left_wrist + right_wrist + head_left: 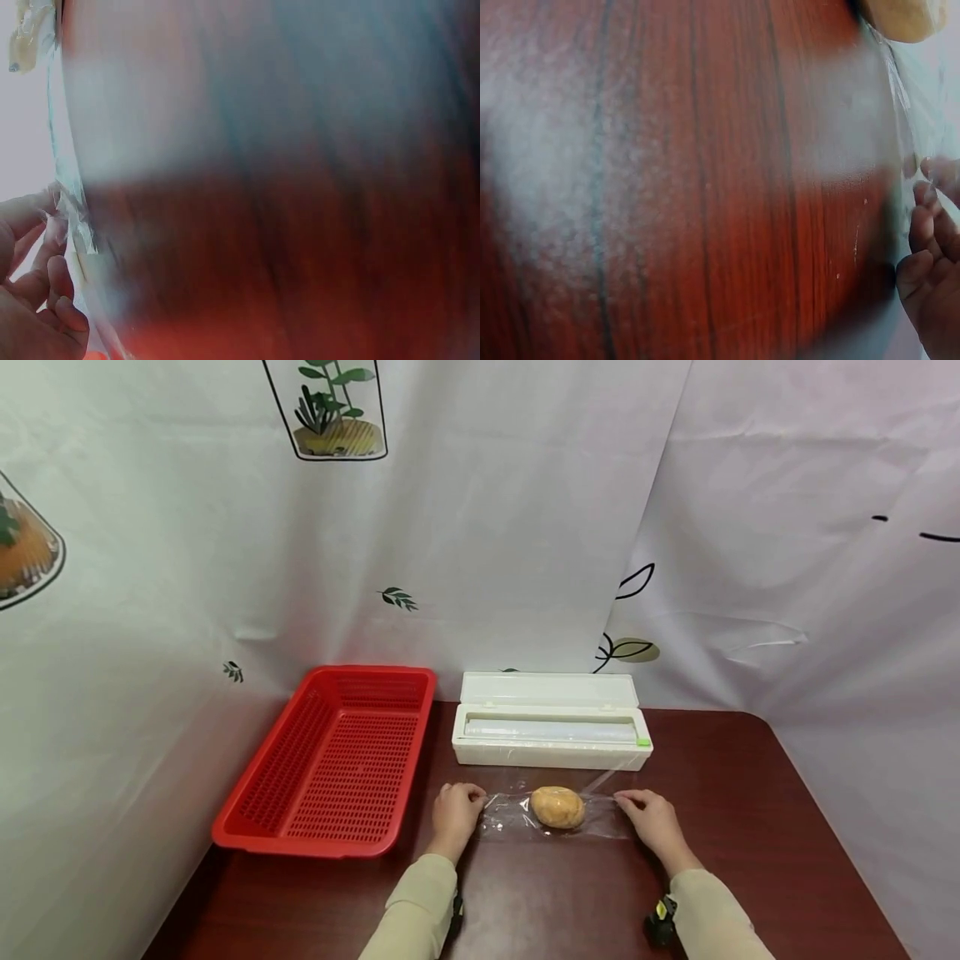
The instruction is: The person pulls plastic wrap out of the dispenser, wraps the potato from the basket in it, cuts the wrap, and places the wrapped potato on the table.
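Note:
In the head view a yellow-brown oval potato [557, 807] lies on a strip of clear cling film [510, 815], with film across it too. My left hand [456, 814] pinches the film's left end between thumb and fingers. On the other side my right hand [654, 824] pinches the right end. The left wrist view shows bunched film [75, 214] at the left fingertips. At the right wrist view's edge, the right hand [936, 259] holds film, with part of the potato [906, 19] above it.
Behind the potato stands a white cling film box [551, 755], lid raised, with a roll [551, 730] inside. A red plastic basket [307, 843] sits to the left on the dark red-brown table [555, 893]. Patterned white cloth [510, 527] hangs around the table.

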Action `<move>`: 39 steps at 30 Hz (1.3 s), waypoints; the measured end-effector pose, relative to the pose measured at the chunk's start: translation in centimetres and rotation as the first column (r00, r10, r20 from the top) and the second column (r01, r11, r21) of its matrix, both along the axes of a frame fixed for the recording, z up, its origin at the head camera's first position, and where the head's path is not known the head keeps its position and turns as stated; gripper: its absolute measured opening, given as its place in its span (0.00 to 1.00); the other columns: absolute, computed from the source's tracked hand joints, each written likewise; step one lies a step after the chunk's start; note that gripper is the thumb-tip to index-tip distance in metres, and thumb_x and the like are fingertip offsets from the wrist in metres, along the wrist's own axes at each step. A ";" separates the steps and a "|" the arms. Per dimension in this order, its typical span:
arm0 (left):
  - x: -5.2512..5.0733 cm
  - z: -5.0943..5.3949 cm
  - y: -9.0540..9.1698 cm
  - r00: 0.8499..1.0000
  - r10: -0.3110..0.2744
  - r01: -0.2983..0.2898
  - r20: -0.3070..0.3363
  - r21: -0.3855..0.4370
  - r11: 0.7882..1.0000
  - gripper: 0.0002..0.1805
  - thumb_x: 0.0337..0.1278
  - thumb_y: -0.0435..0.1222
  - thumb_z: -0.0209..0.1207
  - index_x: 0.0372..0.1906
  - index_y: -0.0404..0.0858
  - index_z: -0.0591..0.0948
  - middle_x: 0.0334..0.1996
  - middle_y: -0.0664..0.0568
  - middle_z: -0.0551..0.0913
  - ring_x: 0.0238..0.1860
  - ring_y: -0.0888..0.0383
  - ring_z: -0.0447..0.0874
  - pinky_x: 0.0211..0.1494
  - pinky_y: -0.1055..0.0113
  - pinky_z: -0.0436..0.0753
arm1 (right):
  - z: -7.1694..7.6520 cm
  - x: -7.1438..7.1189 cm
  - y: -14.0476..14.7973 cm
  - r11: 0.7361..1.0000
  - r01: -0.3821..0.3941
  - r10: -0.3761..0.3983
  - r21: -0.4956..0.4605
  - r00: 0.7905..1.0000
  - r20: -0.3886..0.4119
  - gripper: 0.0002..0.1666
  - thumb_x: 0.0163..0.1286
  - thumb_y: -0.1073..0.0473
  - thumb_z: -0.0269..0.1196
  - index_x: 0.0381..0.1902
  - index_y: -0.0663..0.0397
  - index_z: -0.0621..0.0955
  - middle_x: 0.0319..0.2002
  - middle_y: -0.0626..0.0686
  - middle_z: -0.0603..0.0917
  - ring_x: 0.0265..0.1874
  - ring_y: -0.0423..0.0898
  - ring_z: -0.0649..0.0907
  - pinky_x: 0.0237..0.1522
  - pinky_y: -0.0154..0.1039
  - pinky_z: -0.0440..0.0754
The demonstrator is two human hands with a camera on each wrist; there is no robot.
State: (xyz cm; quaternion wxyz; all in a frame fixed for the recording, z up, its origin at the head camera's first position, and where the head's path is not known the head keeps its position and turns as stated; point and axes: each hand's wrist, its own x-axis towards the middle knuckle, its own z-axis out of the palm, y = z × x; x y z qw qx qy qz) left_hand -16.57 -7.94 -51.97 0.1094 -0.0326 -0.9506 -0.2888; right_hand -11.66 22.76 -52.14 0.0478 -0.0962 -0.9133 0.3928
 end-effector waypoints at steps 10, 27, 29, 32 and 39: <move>-0.1 0.1 -0.2 0.996 0.092 -0.092 0.010 0.134 0.987 0.04 0.48 0.36 0.61 0.26 0.39 0.83 0.23 0.51 0.80 0.30 0.49 0.73 0.34 0.57 0.73 | 0.5 -0.1 0.5 0.998 0.056 -0.056 -0.011 0.998 -0.011 0.10 0.66 0.59 0.59 0.39 0.60 0.81 0.31 0.56 0.82 0.30 0.49 0.78 0.34 0.43 0.74; -3.6 4.3 1.0 0.951 0.097 -0.297 0.292 0.789 0.537 0.27 0.55 0.34 0.59 0.55 0.31 0.59 0.37 0.40 0.75 0.41 0.44 0.75 0.46 0.55 0.73 | 4.6 -3.1 2.4 0.795 0.320 -0.157 -0.514 0.929 0.335 0.48 0.59 0.35 0.59 0.63 0.66 0.64 0.49 0.57 0.78 0.47 0.49 0.75 0.42 0.41 0.71; -3.6 4.4 1.1 0.952 0.106 -0.297 0.285 0.793 0.531 0.28 0.54 0.33 0.60 0.54 0.31 0.59 0.34 0.42 0.76 0.39 0.45 0.76 0.45 0.56 0.73 | 4.9 -3.3 2.2 0.782 0.302 -0.128 -0.545 0.934 0.333 0.44 0.60 0.37 0.60 0.61 0.66 0.66 0.41 0.51 0.81 0.42 0.45 0.77 0.43 0.42 0.71; -3.5 4.5 1.2 0.955 0.120 -0.291 0.269 0.790 0.539 0.28 0.53 0.32 0.61 0.55 0.31 0.59 0.31 0.44 0.76 0.37 0.48 0.76 0.42 0.58 0.73 | 5.4 -3.5 2.0 0.759 0.305 -0.130 -0.575 0.937 0.325 0.32 0.60 0.41 0.62 0.49 0.62 0.76 0.27 0.44 0.82 0.32 0.41 0.78 0.40 0.42 0.70; -3.4 4.8 1.2 0.975 0.127 -0.221 0.184 0.710 0.668 0.14 0.49 0.30 0.63 0.41 0.26 0.79 0.26 0.45 0.80 0.28 0.57 0.75 0.33 0.67 0.73 | 6.0 -3.4 2.1 0.843 0.211 -0.089 -0.495 0.962 0.259 0.29 0.63 0.46 0.62 0.52 0.64 0.77 0.32 0.48 0.84 0.39 0.46 0.78 0.50 0.52 0.69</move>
